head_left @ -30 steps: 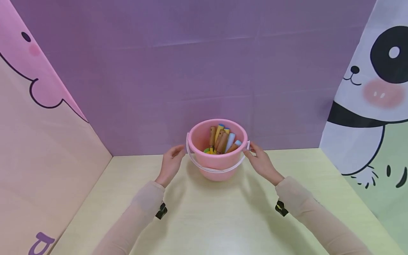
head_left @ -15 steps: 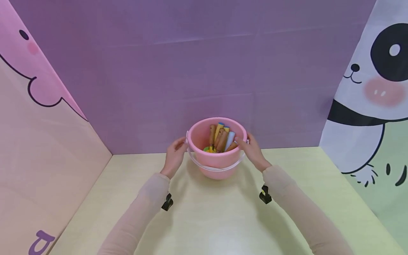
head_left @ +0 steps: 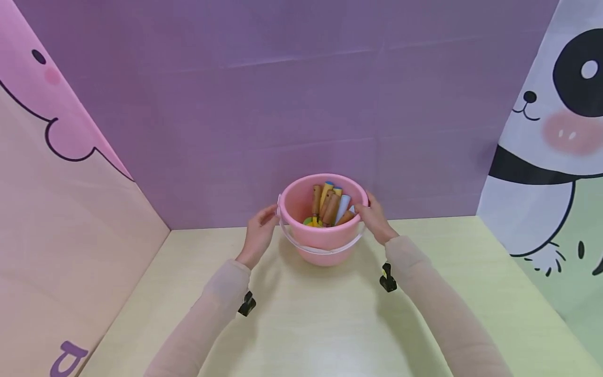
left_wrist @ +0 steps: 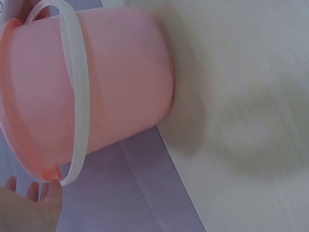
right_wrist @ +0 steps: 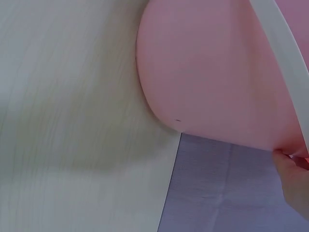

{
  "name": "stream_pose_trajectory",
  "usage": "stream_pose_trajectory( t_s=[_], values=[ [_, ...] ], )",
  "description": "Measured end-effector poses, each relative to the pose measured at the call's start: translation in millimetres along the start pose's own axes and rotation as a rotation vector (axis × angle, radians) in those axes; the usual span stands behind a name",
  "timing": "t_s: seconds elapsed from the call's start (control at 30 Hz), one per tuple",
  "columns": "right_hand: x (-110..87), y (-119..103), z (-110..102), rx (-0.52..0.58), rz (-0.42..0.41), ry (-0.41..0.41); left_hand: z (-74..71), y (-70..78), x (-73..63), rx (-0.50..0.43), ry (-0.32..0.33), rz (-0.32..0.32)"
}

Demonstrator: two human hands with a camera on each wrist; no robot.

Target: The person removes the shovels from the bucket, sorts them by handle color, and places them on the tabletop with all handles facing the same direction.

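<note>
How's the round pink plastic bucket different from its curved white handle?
The pink bucket is deep and wide; the white handle is a thin band. The bucket stands upright, opening on top; the handle hangs down across its front. Both look smooth and curved.

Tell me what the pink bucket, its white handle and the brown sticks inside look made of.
Pink bucket: likely plastic with a satin finish, judging by its even colour and smooth wall. White handle: probably plastic too, a smooth, plain band without metallic shine. Brown sticks: possibly wood, from their warm brown tone; too small to make out grain, so coloured plastic stays possible.
</note>
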State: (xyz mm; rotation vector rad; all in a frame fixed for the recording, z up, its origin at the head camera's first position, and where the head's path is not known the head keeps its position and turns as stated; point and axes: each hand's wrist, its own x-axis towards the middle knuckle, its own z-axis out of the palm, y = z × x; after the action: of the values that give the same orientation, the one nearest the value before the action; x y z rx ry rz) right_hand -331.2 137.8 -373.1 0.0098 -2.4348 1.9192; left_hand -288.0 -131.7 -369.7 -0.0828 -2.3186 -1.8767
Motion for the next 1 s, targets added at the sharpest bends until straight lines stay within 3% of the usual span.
stream_pose_trajectory(
  t_s=[0.63, 1.0],
  values=[
    [-19.1, 8, -20, -0.034, -0.028, -0.090, 0.7, 5.1, -1.9, 0.028, -0.113, 0.028],
    [-27.6, 6, -20, -0.052, -0.019, -0.115, 11.6, 4.1, 11.2, 0.109, -0.157, 0.009]
  ],
)
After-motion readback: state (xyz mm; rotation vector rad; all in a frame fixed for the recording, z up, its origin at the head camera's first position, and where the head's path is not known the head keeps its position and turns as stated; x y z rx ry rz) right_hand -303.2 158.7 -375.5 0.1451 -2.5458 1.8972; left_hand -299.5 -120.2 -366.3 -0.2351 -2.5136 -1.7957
